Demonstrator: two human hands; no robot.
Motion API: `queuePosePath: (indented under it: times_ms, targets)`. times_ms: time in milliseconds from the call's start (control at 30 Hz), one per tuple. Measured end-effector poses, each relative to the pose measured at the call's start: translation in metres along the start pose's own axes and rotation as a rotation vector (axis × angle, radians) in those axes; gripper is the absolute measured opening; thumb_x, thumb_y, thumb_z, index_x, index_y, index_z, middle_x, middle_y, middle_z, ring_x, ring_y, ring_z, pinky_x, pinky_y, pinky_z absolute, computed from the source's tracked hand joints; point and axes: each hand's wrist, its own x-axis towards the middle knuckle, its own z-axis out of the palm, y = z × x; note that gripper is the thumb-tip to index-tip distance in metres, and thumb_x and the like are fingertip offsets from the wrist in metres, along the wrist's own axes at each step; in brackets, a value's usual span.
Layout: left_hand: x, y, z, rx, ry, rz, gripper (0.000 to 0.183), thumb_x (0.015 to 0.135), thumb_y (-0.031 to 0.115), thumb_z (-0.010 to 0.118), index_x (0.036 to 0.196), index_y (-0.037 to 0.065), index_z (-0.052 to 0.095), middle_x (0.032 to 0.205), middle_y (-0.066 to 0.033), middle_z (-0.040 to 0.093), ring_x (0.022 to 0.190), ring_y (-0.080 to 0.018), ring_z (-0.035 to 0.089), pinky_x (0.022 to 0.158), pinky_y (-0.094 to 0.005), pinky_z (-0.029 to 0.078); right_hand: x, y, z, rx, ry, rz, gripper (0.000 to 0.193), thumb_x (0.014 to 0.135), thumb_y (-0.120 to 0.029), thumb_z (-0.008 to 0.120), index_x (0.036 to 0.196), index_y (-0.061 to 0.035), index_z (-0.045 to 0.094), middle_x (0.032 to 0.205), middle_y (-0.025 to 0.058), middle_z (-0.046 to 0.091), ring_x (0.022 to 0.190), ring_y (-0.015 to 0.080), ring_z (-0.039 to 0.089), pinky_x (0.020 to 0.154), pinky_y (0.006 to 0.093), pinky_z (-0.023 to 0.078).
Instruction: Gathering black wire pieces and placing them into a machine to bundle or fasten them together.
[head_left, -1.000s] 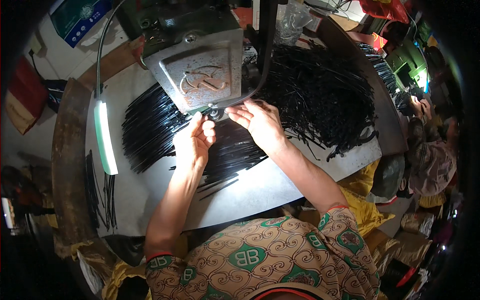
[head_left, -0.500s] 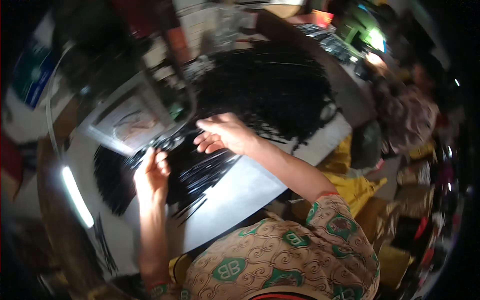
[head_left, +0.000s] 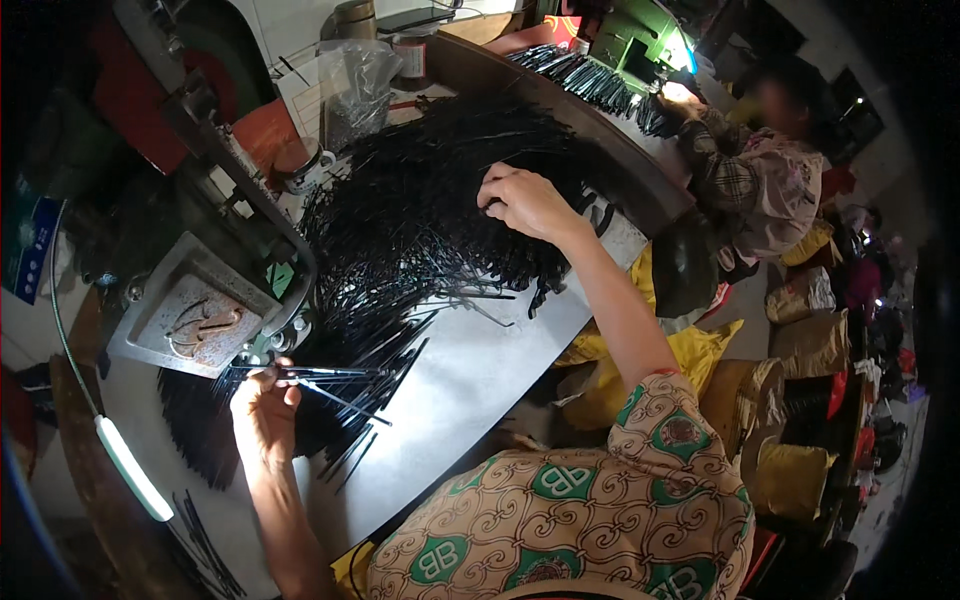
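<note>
My left hand [head_left: 265, 412] pinches thin black strips [head_left: 335, 374] beside the head of a dark green machine [head_left: 200, 85]; their free ends point right, over the table. Farther right, my right hand [head_left: 537, 207] reaches onto a big heap of black strips [head_left: 430, 170]. Its fingers are curled together at the heap's surface, and whatever lies between them is hidden. More loose strips spread between the two hands. A metal tray [head_left: 265, 300] with a rusty patch is fixed on the machine, just above my left hand.
A glowing tube lamp [head_left: 133, 468] stands at the left. Behind the heap are a clear plastic bag [head_left: 355, 85] and a wooden ledge [head_left: 600, 110]. At the far right, another person [head_left: 770, 170] works at a lit green machine [head_left: 640, 45]. Yellow sacks [head_left: 690, 365] lie beside the white tabletop [head_left: 480, 365].
My right hand has moved away from the machine, right and farther back, onto the heap, and its fingers have curled. Strips now show in my left hand. The view has shifted too.
</note>
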Motion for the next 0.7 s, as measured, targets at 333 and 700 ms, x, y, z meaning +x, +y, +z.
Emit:
queuePosePath:
  times_ms: [333,700]
  targets:
    - [-0.009,-0.003,-0.005,0.055,-0.002,0.015,0.015,0.072,0.013,0.059,0.082,0.005,0.053,0.074,-0.0071,0.056,0.056,-0.0098,0.047,0.046,-0.0191,0.037,0.009,-0.072,-0.013,-0.224,0.277,-0.392,0.026,0.068,-0.002,0.056,0.093,-0.0090,0.057,0.079,0.0059,0.057,0.075,0.0203,0.057,0.061,0.0300,0.048]
    - [-0.017,-0.005,-0.003,0.348,0.074,0.064,0.007,0.074,0.011,0.061,0.077,0.006,0.056,0.061,-0.0003,0.055,0.045,-0.0036,0.040,0.039,-0.0168,0.029,0.025,-0.178,0.058,1.013,-0.432,-0.147,0.023,0.081,-0.014,0.057,0.098,0.0018,0.056,0.059,0.0023,0.055,0.050,0.0061,0.050,0.045,0.0196,0.038]
